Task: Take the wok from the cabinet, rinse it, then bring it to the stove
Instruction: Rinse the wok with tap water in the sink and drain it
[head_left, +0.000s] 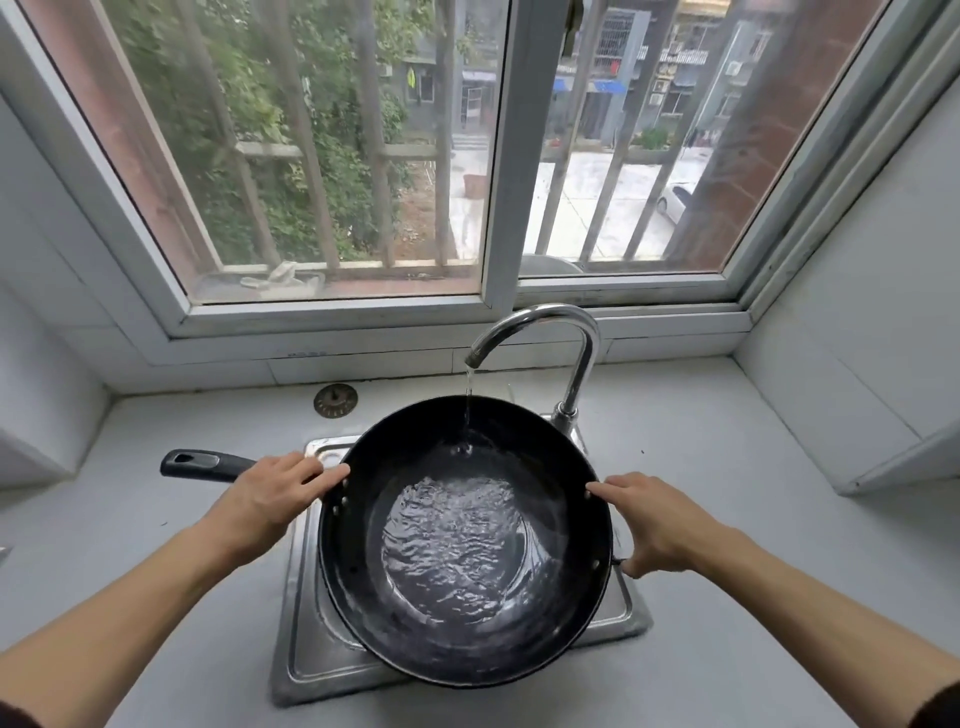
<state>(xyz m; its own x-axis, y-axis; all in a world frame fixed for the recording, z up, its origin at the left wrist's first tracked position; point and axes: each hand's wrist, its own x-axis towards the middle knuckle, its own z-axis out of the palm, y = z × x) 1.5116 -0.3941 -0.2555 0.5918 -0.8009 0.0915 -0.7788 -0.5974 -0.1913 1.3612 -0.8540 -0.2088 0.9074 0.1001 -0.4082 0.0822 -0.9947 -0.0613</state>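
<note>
Your round black metal wok (467, 613) sits over the small stainless steel sink (306, 654), between your two hands, with rippling water pooled in its bottom. Your left hand (270, 491) lies on the wok's left rim where the long black handle (200, 464) joins, fingers stretched flat along the edge. Your right hand (657, 525) is at the right rim, forefinger laid straight on the edge; its lower fingers curl near a small side loop, though you cannot tell whether they truly grip it. A thin stream from the curved chrome tap (550, 332) falls onto the far inner wall of the wok.

The wok overhangs the sink's near and left edges. The pale grey bench (753, 519) spreads open to the left and right. A round metal drain strainer (335, 400) lies on the bench far-left of the sink, below the white-framed window (496, 156).
</note>
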